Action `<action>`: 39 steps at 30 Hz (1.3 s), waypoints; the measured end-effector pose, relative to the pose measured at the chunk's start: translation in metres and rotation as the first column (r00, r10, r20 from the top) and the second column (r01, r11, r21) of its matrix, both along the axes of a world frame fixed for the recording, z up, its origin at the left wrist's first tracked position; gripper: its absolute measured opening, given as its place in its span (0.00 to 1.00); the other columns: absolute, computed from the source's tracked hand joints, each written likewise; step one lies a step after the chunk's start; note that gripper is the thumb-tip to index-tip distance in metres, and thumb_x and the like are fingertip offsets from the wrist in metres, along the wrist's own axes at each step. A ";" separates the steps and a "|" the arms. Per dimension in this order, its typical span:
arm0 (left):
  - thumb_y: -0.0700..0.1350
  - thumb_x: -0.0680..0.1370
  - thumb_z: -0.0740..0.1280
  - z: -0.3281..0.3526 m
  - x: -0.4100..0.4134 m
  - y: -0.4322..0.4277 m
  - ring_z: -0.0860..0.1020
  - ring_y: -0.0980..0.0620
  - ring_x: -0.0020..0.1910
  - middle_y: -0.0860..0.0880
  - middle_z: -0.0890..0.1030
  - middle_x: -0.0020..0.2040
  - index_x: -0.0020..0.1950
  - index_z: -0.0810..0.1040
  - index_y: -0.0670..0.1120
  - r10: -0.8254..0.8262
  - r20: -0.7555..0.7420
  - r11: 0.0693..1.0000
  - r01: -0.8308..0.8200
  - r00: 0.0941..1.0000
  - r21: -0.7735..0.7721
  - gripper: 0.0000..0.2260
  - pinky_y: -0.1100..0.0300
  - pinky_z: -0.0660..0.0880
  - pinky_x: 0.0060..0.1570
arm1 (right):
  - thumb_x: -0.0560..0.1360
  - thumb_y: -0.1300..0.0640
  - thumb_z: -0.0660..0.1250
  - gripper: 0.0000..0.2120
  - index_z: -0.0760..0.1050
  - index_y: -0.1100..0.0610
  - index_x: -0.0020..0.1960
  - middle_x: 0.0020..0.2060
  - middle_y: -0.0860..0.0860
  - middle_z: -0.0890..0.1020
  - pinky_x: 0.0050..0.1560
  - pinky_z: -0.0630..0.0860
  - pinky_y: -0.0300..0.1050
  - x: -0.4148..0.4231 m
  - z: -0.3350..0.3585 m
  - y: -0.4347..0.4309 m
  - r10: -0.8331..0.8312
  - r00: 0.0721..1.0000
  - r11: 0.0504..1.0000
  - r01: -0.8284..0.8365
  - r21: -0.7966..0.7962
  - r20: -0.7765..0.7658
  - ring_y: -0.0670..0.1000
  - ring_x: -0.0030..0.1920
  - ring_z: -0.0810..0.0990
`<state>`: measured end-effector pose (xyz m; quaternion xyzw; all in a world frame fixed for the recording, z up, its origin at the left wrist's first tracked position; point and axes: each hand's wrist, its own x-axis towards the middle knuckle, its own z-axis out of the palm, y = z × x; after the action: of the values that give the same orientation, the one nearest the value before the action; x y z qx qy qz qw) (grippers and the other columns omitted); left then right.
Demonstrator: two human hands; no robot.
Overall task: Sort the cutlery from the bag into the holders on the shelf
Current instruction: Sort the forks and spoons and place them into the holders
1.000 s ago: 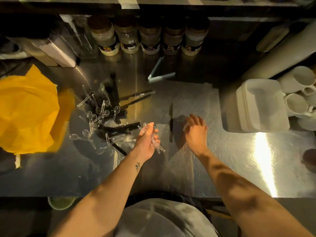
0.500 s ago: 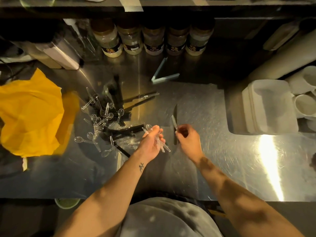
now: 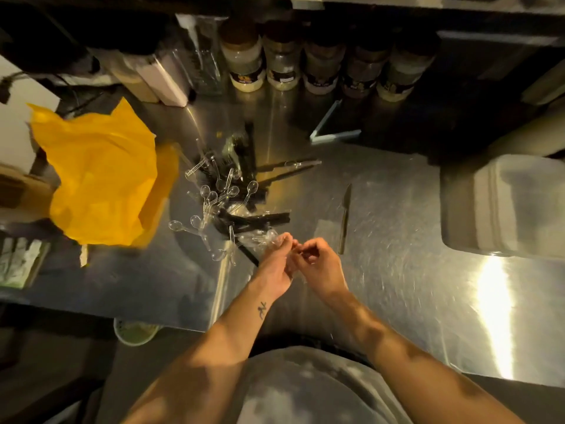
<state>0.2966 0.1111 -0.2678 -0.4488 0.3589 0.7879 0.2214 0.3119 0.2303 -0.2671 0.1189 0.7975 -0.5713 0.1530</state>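
Far to the left of the fingers, a crumpled yellow bag (image 3: 101,175) lay on the steel counter (image 3: 397,270). Between the bag and the fingers was a loose pile of cutlery (image 3: 226,203): clear spoons with bowls pointing every which way, and black pieces beneath, several lying roughly crosswise. The left hand (image 3: 275,267) was at the near edge of that pile, fingers curled round a small bunch of clear spoons (image 3: 266,242). The bunch was too blurred to tell which way it pointed. The right hand (image 3: 321,264) met it fingertip to fingertip, its fingers bent inward; whether they pinched anything could not be told. Just right of those fingers, and not touching them, a single knife (image 3: 345,218) lay flat on the counter. Its long axis ran away from the person, tip toward the jars (image 3: 305,68) at the back, handle nearest the body. Well to the right stood a stack of white containers (image 3: 504,206).
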 end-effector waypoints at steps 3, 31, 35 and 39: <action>0.43 0.82 0.66 0.003 0.008 -0.027 0.79 0.53 0.36 0.48 0.80 0.41 0.54 0.79 0.44 0.100 -0.006 0.995 -0.100 0.995 -0.016 0.04 0.58 0.77 0.37 | 0.78 0.56 0.71 0.04 0.78 0.55 0.48 0.42 0.50 0.82 0.45 0.79 0.41 -0.005 -0.010 -0.009 0.089 0.996 0.992 -0.090 0.088 0.017 0.42 0.40 0.80; 0.46 0.82 0.67 0.019 0.099 -0.143 0.76 0.51 0.37 0.45 0.81 0.46 0.64 0.78 0.40 0.093 0.031 0.963 -0.082 0.995 -0.256 0.13 0.56 0.79 0.35 | 0.76 0.58 0.70 0.17 0.76 0.52 0.64 0.55 0.54 0.76 0.51 0.75 0.51 -0.013 -0.041 -0.089 0.643 0.766 0.375 -0.337 0.864 0.020 0.56 0.53 0.73; 0.47 0.83 0.66 0.020 0.099 -0.146 0.76 0.51 0.38 0.45 0.80 0.46 0.59 0.79 0.42 0.044 0.020 0.967 -0.038 0.999 -0.251 0.10 0.56 0.78 0.37 | 0.77 0.57 0.69 0.19 0.72 0.51 0.67 0.51 0.53 0.76 0.51 0.73 0.50 -0.008 -0.038 -0.086 0.641 0.765 0.300 -0.323 0.898 0.061 0.55 0.50 0.72; 0.45 0.83 0.66 0.017 0.101 -0.148 0.74 0.54 0.33 0.47 0.79 0.40 0.58 0.78 0.41 0.022 0.030 0.976 -0.015 0.999 -0.219 0.09 0.58 0.76 0.35 | 0.80 0.55 0.65 0.15 0.73 0.50 0.67 0.52 0.52 0.77 0.56 0.72 0.50 -0.005 -0.034 -0.080 0.626 0.778 0.305 -0.314 0.899 0.059 0.55 0.52 0.74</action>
<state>0.3974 -0.0367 -0.2512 -0.4865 0.4353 0.7383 0.1692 0.3064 0.1502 -0.3013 -0.1513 0.9824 -0.0194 0.1080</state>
